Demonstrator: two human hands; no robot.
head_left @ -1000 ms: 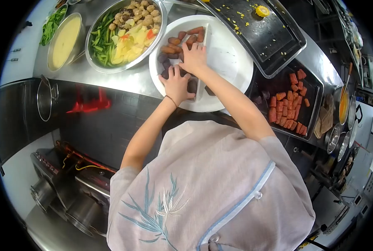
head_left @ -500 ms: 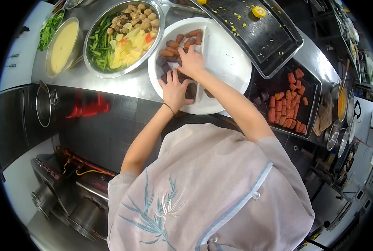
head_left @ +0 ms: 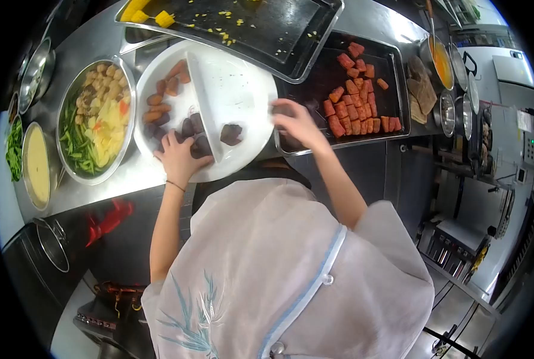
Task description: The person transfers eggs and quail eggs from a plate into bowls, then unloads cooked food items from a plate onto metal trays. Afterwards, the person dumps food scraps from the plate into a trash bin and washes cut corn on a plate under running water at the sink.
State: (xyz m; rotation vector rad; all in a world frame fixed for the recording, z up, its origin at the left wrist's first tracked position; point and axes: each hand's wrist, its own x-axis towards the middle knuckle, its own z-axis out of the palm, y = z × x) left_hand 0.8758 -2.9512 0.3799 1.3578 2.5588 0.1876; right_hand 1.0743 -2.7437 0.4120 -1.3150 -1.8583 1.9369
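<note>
The divided white round plate [head_left: 249, 78] has several orange-brown pieces [head_left: 157, 107] and dark purple pieces [head_left: 192, 124] in its left section. My left hand [head_left: 182, 157] rests over the purple pieces at the near left, fingers spread, with one dark piece between thumb and index finger. A separate dark purple clump [head_left: 231, 134] lies across the divider, in the right section. My right hand [head_left: 300, 124] hovers between the plate's right rim and a black tray [head_left: 315, 72], fingers apart and bent. Whatever lies beneath its palm is hidden.
Reddish glazed pieces [head_left: 354, 105] fill part of the black tray. Another tray [head_left: 267, 36] with corn overlaps the plate's far side. Left stand a steel bowl [head_left: 128, 140] of vegetables and meatballs and a bowl of pale yellow liquid [head_left: 38, 164]. A cloth [head_left: 419, 90] lies right.
My right hand has left the pieces in the plate and moved right to the black tray's edge. My left hand stays at the plate. The view has turned rightward, uncovering the dark clump.
</note>
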